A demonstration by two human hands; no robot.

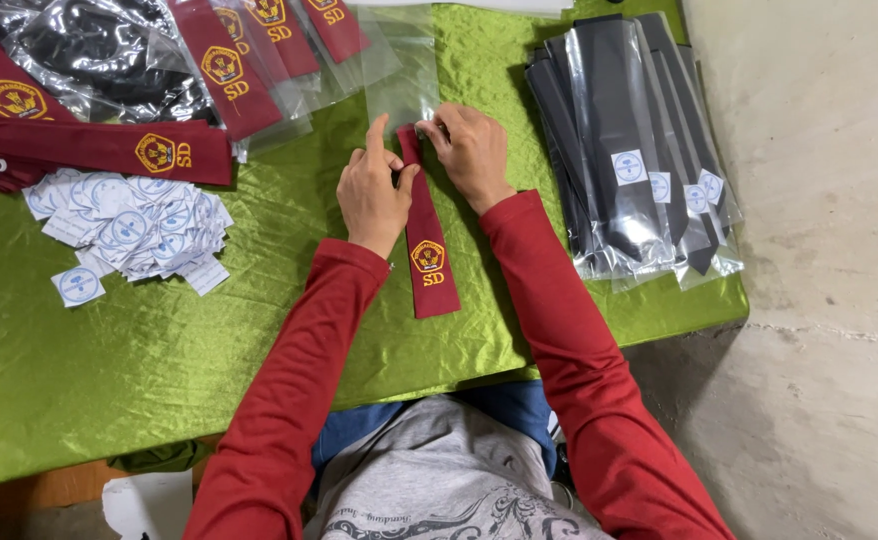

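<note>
Red sleeves lead up to my left hand and right hand, both pinched shut on the maroon tie at its top end, just below the clear bag. Slippery plastic could shift, bunching that tie.

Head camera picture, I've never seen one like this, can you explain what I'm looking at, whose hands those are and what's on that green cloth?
This is one view from a camera worn on a person's head, looking down at their own arms in red sleeves. There is no machine. The left hand and right hand both pinch the narrow top end of a maroon fabric necktie with a yellow emblem, at the mouth of a clear plastic sleeve bag. All this lies on a shiny green tablecloth. To the left sit a heap of small white round-printed paper labels and more maroon ties; to the right, a stack of bagged dark grey ties.
</note>
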